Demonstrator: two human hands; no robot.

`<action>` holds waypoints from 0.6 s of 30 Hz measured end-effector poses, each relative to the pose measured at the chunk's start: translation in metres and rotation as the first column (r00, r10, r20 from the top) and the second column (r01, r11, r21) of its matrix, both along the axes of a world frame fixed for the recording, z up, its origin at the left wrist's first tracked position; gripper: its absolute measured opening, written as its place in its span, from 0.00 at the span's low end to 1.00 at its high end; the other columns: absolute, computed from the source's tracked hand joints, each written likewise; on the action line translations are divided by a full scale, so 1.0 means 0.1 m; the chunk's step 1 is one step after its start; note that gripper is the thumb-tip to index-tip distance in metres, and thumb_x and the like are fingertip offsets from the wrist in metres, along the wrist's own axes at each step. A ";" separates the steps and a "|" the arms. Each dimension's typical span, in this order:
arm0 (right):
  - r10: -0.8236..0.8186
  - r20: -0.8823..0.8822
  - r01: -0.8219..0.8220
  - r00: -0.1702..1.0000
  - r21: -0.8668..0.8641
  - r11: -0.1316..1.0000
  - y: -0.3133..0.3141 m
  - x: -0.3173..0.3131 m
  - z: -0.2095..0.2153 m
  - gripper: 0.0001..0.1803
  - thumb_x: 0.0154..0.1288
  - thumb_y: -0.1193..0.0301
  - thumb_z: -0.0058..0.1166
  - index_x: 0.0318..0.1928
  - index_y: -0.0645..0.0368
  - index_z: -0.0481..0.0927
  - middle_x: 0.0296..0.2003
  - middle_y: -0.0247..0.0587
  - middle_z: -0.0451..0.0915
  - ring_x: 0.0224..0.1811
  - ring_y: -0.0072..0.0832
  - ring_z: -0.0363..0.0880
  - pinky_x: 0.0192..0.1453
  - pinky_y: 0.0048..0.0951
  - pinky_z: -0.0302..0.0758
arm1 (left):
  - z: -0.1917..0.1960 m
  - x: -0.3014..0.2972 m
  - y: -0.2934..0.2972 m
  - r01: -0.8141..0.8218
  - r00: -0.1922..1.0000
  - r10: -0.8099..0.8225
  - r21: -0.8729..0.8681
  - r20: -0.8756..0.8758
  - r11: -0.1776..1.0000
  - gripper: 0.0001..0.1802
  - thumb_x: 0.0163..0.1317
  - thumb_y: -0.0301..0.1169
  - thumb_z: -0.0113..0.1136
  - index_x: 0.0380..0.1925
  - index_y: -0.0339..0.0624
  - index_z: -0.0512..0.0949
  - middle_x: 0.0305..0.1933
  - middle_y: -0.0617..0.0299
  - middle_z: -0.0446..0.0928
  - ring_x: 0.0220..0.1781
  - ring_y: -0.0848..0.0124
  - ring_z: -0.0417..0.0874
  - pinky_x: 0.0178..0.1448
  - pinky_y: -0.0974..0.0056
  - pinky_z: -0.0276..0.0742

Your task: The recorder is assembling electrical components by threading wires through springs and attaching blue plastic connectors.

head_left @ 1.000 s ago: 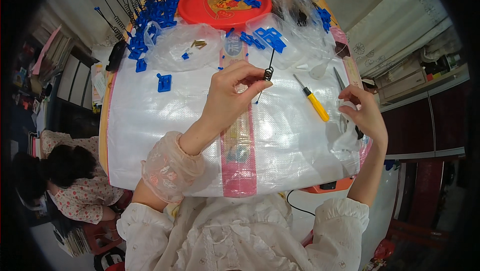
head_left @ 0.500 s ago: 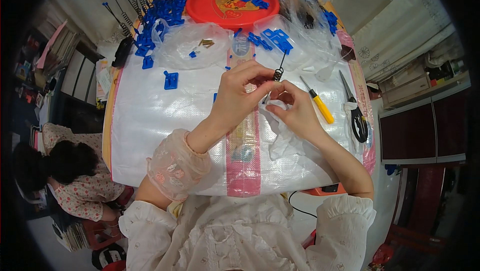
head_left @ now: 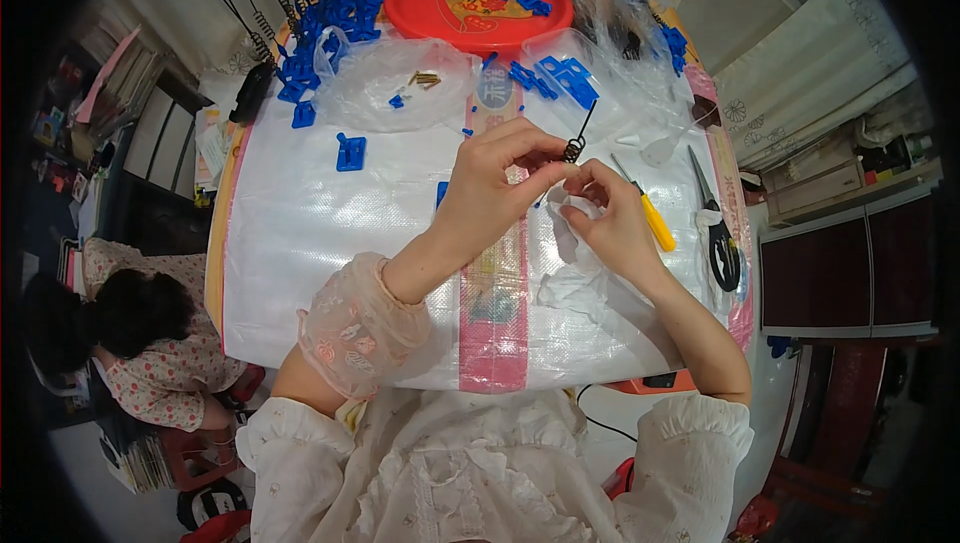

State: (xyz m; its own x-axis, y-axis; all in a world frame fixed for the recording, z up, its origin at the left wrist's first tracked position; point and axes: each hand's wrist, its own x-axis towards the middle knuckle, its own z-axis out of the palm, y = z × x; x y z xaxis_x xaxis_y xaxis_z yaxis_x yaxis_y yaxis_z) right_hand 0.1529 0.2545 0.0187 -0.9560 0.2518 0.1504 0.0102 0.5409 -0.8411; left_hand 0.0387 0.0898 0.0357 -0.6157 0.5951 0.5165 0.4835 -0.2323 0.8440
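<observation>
My left hand point(head_left: 495, 188) pinches a small black coil spring with a long straight wire end point(head_left: 576, 143) above the middle of the table. My right hand point(head_left: 610, 218) meets it from the right, fingertips touching the spring's lower end. Just right of my right hand lies a screwdriver with a yellow handle point(head_left: 648, 215). A loose blue plastic bracket point(head_left: 350, 153) lies to the left of my hands, and another small blue piece sits partly hidden behind my left wrist.
A white woven sheet point(head_left: 320, 243) covers the table. At the far edge stand a red round tray point(head_left: 420, 3) holding blue parts, a row of blue brackets with springs point(head_left: 320, 13) and clear plastic bags point(head_left: 400, 83). Black scissors point(head_left: 718, 233) lie at the right. A person point(head_left: 110, 333) sits at lower left.
My right hand has come in from the right, away from near the scissors, to meet my left hand at the spring. The left hand stays pinched on the spring.
</observation>
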 end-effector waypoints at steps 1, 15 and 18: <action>0.011 0.001 -0.011 1.000 -0.002 1.000 -0.01 0.01 0.04 0.15 0.54 0.85 0.63 0.42 0.66 0.76 0.39 0.43 0.81 0.41 0.33 0.84 0.52 0.32 0.81 | 0.01 0.01 0.00 0.001 1.000 -0.001 -0.002 0.006 1.000 0.09 0.60 0.21 0.70 0.40 0.31 0.84 0.39 0.59 0.81 0.40 0.73 0.84 0.45 0.69 0.81; -0.007 -0.054 0.006 0.999 -0.011 1.000 -0.08 -0.02 -0.02 0.16 0.53 0.85 0.62 0.43 0.67 0.76 0.40 0.47 0.80 0.45 0.39 0.84 0.53 0.35 0.81 | 0.02 0.00 0.01 0.008 1.000 -0.008 -0.003 0.013 1.000 0.08 0.60 0.20 0.69 0.40 0.31 0.84 0.39 0.59 0.81 0.40 0.73 0.84 0.46 0.69 0.81; 0.022 -0.064 -0.023 0.998 -0.015 1.000 -0.09 -0.01 -0.01 0.17 0.53 0.85 0.61 0.45 0.67 0.76 0.41 0.47 0.80 0.45 0.39 0.84 0.54 0.35 0.81 | -0.01 -0.02 0.01 0.010 1.000 -0.010 -0.002 0.025 1.000 0.08 0.60 0.20 0.69 0.40 0.31 0.84 0.39 0.59 0.81 0.40 0.74 0.84 0.46 0.69 0.81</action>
